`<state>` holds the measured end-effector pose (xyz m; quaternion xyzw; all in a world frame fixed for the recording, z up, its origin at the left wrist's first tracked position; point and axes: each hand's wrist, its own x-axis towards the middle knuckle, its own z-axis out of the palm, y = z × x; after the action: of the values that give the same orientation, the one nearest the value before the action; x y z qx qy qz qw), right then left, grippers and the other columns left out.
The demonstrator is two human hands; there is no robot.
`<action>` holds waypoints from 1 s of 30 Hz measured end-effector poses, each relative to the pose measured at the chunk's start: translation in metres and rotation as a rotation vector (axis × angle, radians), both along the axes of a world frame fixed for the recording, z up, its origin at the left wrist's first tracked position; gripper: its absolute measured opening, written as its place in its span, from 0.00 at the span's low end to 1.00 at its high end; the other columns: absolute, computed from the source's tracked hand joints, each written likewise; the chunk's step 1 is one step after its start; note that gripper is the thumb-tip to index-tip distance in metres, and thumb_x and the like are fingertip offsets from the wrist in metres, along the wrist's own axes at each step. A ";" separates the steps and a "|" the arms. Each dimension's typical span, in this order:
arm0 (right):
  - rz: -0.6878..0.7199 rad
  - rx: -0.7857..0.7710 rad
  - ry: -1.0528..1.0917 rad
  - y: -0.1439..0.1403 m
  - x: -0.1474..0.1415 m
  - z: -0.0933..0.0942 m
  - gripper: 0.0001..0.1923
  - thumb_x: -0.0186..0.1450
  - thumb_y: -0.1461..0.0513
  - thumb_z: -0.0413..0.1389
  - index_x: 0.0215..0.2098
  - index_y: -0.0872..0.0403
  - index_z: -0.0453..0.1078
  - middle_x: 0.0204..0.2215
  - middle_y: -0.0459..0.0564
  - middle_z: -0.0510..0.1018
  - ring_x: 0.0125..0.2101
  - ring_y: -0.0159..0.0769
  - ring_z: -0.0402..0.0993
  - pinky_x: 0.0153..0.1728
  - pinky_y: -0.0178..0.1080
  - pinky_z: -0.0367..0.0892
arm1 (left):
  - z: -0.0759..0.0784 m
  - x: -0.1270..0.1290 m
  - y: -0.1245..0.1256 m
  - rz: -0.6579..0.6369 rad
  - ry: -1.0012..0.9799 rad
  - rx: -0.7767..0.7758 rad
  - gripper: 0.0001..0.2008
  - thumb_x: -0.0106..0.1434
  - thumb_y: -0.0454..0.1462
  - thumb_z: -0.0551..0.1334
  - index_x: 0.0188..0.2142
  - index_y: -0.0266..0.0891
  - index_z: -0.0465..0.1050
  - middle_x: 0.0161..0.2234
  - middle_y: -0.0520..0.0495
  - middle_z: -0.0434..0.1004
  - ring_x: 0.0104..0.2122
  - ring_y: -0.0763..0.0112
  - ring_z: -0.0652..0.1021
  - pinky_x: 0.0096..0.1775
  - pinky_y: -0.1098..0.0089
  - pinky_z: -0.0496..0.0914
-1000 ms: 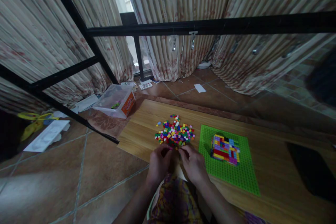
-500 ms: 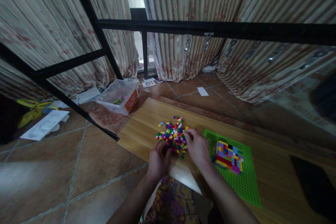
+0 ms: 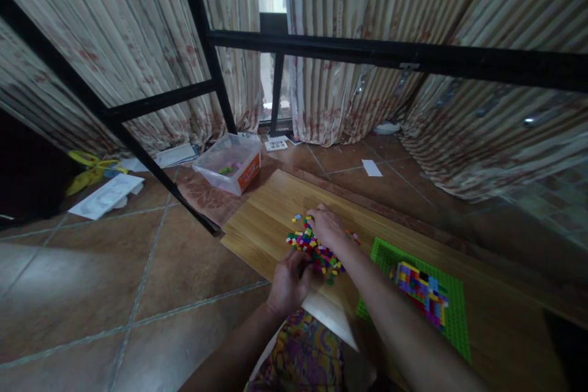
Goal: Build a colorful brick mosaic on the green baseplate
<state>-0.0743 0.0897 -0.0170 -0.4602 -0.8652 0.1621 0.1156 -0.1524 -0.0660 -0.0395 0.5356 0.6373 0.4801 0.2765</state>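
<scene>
A loose pile of small coloured building bricks [image 3: 316, 251] lies on the wooden table [image 3: 261, 220]. My left hand [image 3: 289, 282] rests at the near left edge of the pile, its fingers curled in and thumb close to them; whatever they hold is hidden. My right hand [image 3: 327, 228] reaches over the far side of the pile, fingers bent down and together at the bricks, their tips too small to show a held piece. To the right, a green baseplate [image 3: 454, 331] bears a block of stacked multicoloured bricks [image 3: 420, 288], partly behind my right forearm.
A clear plastic box [image 3: 215, 165] with an orange label and a few pieces inside stands on the floor beyond the table's left end. A black metal frame [image 3: 331, 49] crosses before the curtains. Papers [image 3: 108, 196] lie on the floor; a dark object [image 3: 569, 343] sits at the table's right.
My right hand has moved from the pile's right side to its far side. The left hand stays at the near edge. The whole view has shifted, so things appear further right.
</scene>
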 end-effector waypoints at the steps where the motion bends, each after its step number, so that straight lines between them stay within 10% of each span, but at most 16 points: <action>1: 0.002 -0.002 -0.003 0.001 0.000 -0.001 0.09 0.64 0.64 0.56 0.40 0.52 0.77 0.40 0.55 0.76 0.41 0.42 0.73 0.42 0.38 0.62 | 0.000 0.000 0.000 -0.002 -0.003 -0.005 0.03 0.58 0.31 0.58 0.31 0.40 0.70 0.32 0.47 0.72 0.34 0.68 0.73 0.37 0.70 0.66; 14: -0.076 -0.055 0.172 -0.008 0.015 0.007 0.04 0.61 0.64 0.57 0.32 0.53 0.74 0.34 0.50 0.77 0.38 0.37 0.73 0.43 0.38 0.64 | 0.002 -0.001 -0.001 0.027 -0.112 -0.007 0.03 0.57 0.32 0.60 0.31 0.39 0.73 0.31 0.47 0.74 0.35 0.66 0.74 0.40 0.68 0.67; 21: -0.310 -0.592 0.920 -0.094 0.055 0.011 0.16 0.55 0.50 0.61 0.32 0.53 0.74 0.26 0.47 0.78 0.25 0.34 0.71 0.26 0.35 0.65 | 0.016 0.009 -0.016 -0.064 -0.660 -0.110 0.16 0.59 0.47 0.64 0.40 0.38 0.71 0.32 0.48 0.75 0.29 0.71 0.74 0.33 0.72 0.68; 30: -0.522 -0.854 1.083 -0.163 0.084 0.008 0.20 0.49 0.47 0.66 0.27 0.53 0.73 0.20 0.46 0.75 0.21 0.34 0.70 0.24 0.35 0.65 | 0.017 0.041 -0.045 -0.157 -0.779 -0.241 0.14 0.61 0.47 0.63 0.33 0.37 0.69 0.22 0.52 0.71 0.23 0.75 0.71 0.28 0.74 0.65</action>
<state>0.0098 -0.0735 -0.0089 -0.5115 -0.4108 0.6567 0.3720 -0.1118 -0.1111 -0.0222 0.3249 0.4938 0.5464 0.5934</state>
